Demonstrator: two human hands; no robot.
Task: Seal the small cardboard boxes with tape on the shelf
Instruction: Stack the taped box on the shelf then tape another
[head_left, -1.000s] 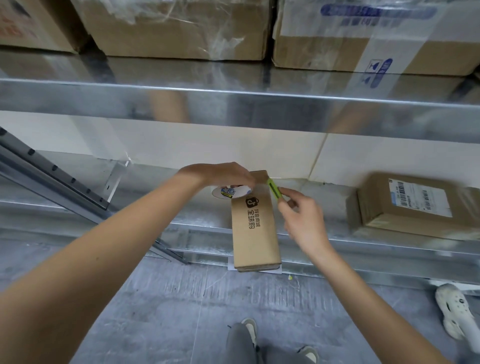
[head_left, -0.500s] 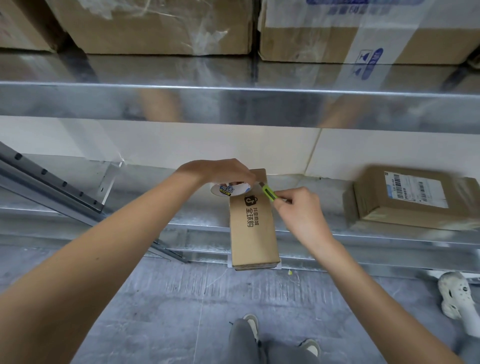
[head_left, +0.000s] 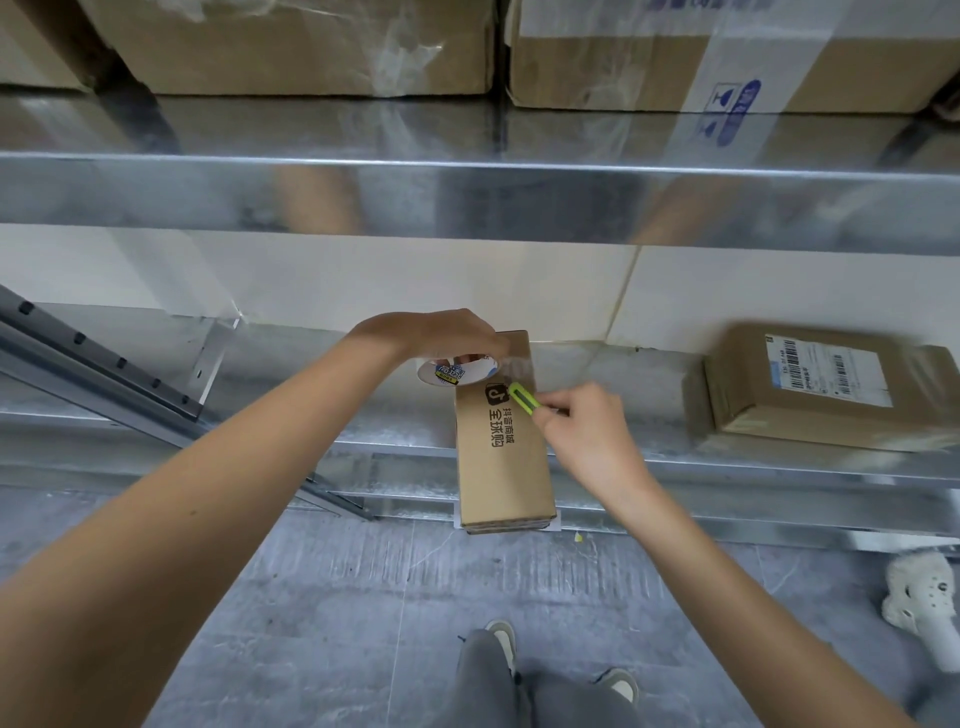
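Here the small cardboard box (head_left: 501, 447) lies at the shelf (head_left: 260, 415) front, overhanging its edge toward six o'clock. The left hand (head_left: 441, 332) grips the tape roll (head_left: 457, 371) at its twelve o'clock end; the right hand (head_left: 587, 431) pinches a green cutter (head_left: 522, 399). Likely light and stiff: steady its long sides.

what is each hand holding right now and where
Left hand grips the tape roll from above; right hand pinches the green cutter at its rear end.
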